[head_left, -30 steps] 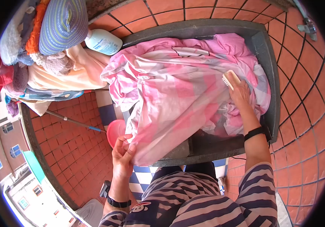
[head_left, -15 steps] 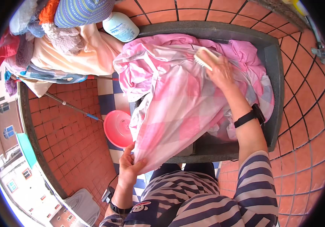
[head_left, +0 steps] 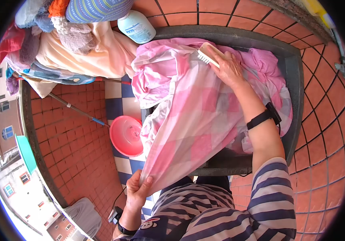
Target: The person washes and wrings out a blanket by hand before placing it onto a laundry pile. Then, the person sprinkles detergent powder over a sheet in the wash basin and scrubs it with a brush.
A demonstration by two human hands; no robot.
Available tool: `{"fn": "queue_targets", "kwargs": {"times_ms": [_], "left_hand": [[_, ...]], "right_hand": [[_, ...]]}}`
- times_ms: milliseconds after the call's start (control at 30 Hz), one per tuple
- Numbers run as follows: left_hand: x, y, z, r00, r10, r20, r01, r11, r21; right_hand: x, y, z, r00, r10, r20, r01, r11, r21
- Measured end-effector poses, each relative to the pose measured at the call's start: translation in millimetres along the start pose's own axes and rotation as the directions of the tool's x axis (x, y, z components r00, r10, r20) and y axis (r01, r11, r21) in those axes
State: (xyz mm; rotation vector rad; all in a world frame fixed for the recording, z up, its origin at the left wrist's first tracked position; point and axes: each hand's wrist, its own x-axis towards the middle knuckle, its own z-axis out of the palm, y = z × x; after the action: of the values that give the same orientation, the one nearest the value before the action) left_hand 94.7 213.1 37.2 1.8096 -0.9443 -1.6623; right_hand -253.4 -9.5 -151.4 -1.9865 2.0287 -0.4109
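Note:
A wet pink and white checked cloth (head_left: 196, 108) lies bunched in a dark stone sink (head_left: 253, 36), one part stretched over the sink's front edge. At its lower left corner my left hand (head_left: 137, 188) pinches the cloth between thumb and fingers. My right hand (head_left: 229, 70) is closed round a scrubbing brush (head_left: 211, 54) with pale bristles, which sits at the upper middle of the cloth. The bristles point to the lower left, and their contact with the fabric is partly hidden.
Left of the sink, a pink basin (head_left: 126, 135) stands on the checked floor. A detergent bottle (head_left: 137, 27) is at the sink's back left corner, beside piled fabrics (head_left: 88, 52). A metal tap (head_left: 343, 69) is at the upper right.
My right hand has moved the brush left and up across the cloth. My left hand has shifted slightly down, drawing the corner tighter. The whole view has shifted a little.

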Motion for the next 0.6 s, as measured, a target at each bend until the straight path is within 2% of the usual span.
{"fn": "queue_targets", "kwargs": {"times_ms": [33,67,100,167,233,300,367,400,467,533,567,600], "left_hand": [[1,3,-1,0.999,0.028,0.026,-0.027,0.998,-0.056],[-1,6,-6,0.998,0.032,0.052,-0.026,0.994,-0.109],[3,10,-6,0.997,0.082,0.015,-0.078,0.983,-0.168],[15,13,-13,0.982,0.189,-0.017,-0.188,0.954,-0.235],[25,15,-16,0.944,0.327,-0.034,-0.325,0.913,-0.247],[30,23,-13,0.934,0.356,0.017,-0.333,0.891,-0.309],[34,27,-9,0.895,0.447,-0.001,-0.43,0.86,-0.275],[33,32,-5,0.885,0.466,-0.006,-0.451,0.854,-0.258],[34,32,-14,0.873,0.483,0.065,-0.449,0.849,-0.278],[31,36,-8,0.864,0.494,0.097,-0.449,0.843,-0.296],[28,44,-1,0.892,0.451,0.039,-0.421,0.859,-0.293],[25,50,4,0.913,0.407,-0.019,-0.394,0.871,-0.292]], "right_hand": [[8,23,7,0.989,0.025,-0.149,-0.052,0.983,-0.175],[5,30,-10,0.983,0.166,-0.076,-0.172,0.982,-0.079],[-6,41,-16,0.977,0.186,-0.102,-0.171,0.974,0.146],[-45,45,-32,0.93,0.357,-0.093,-0.248,0.792,0.558],[-98,54,-50,0.875,0.478,-0.078,-0.407,0.813,0.417],[-154,81,-51,0.851,0.52,-0.067,-0.437,0.774,0.459],[-213,119,-34,0.758,0.652,0.004,-0.61,0.708,0.356],[-234,117,-31,0.748,0.664,-0.005,-0.62,0.7,0.355],[-267,112,-24,0.669,0.743,0.03,-0.534,0.452,0.715],[-292,127,5,0.584,0.81,0.048,-0.636,0.42,0.647],[-291,122,7,0.53,0.846,0.047,-0.676,0.389,0.626],[-289,121,4,0.537,0.828,0.161,-0.634,0.27,0.725]]}}
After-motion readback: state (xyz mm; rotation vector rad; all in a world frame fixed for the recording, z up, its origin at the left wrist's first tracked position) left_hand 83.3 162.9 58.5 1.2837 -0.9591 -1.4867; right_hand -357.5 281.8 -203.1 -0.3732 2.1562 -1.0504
